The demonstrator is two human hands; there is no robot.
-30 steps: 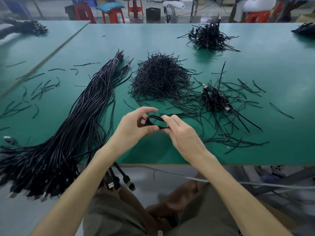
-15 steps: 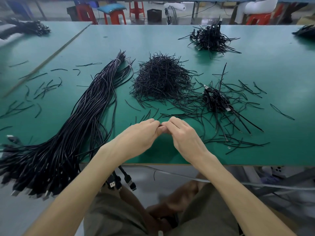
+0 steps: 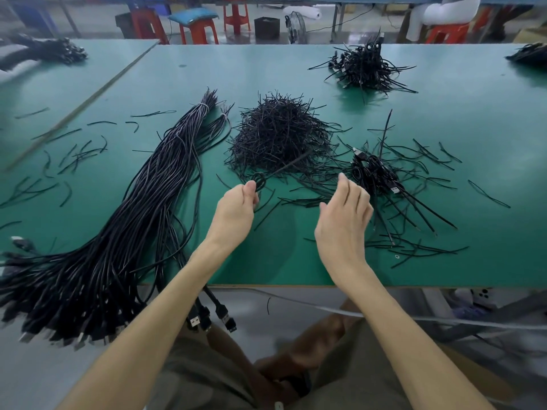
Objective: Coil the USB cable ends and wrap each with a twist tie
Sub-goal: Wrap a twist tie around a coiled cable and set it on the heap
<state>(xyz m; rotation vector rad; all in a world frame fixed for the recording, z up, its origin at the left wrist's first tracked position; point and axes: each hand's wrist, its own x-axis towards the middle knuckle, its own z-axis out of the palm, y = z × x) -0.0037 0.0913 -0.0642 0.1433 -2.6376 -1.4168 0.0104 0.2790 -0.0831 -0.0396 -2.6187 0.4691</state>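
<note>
My left hand (image 3: 236,207) pinches a small coiled black cable end (image 3: 260,179), whose loose tail runs up and right over the table, blurred. My right hand (image 3: 344,214) hovers apart to the right with fingers relaxed and holds nothing. A heap of black twist ties (image 3: 279,134) lies just beyond both hands. A long bundle of black USB cables (image 3: 118,232) stretches along the left, its plugs hanging over the table's front edge. A small pile of coiled cables (image 3: 376,176) sits right of my right hand.
The green table (image 3: 444,113) carries scattered loose ties left and right. Another pile of tied cables (image 3: 365,66) lies at the back right. A second green table (image 3: 74,78) adjoins at the left. Red stools (image 3: 198,28) stand behind.
My hands were joined together over the coil near the table's edge. Now they have parted: the left keeps the coil and has moved forward, the right has let go and swung right.
</note>
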